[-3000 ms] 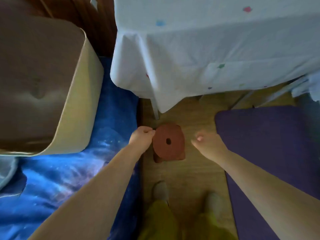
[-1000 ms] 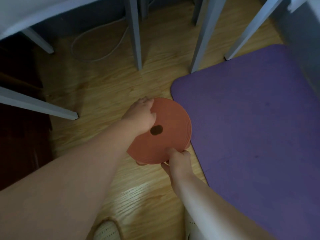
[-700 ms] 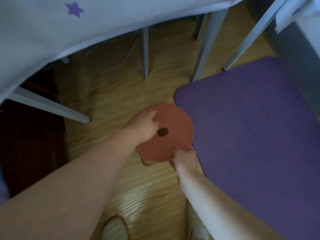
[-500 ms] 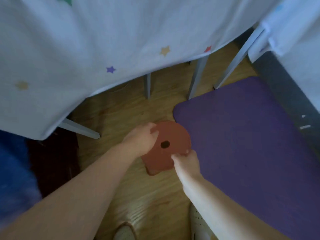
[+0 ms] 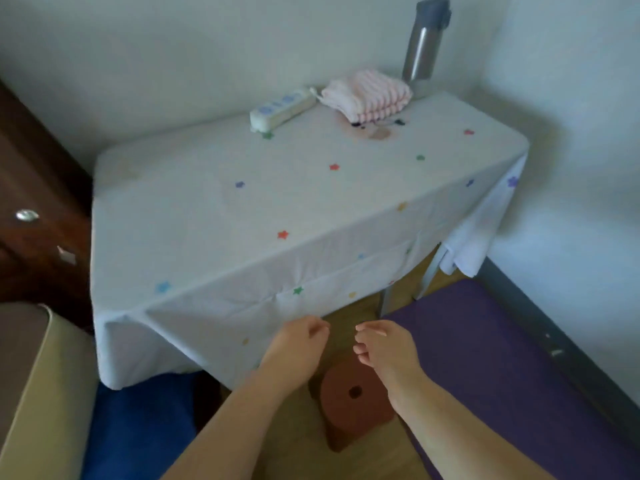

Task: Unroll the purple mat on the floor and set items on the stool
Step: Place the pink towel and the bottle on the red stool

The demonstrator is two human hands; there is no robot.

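Note:
A small round red-brown stool (image 5: 349, 403) with a hole in its seat stands on the wood floor beside the purple mat (image 5: 512, 368), which lies flat at the right. My left hand (image 5: 298, 348) and my right hand (image 5: 384, 348) hover above the stool, off it, fingers loosely curled and holding nothing. On the table at the back lie a folded pink striped towel (image 5: 369, 95), a steel bottle (image 5: 424, 39) and a white power strip (image 5: 282, 109).
A table with a white star-print cloth (image 5: 277, 216) fills the middle, its front edge just beyond my hands. A beige cushioned seat (image 5: 38, 393) and blue fabric (image 5: 138, 427) lie at the left, dark wooden drawers (image 5: 38, 230) behind them. White walls close the corner.
Both hands have let go of the stool and risen above it. My view has lifted from under the table to its top.

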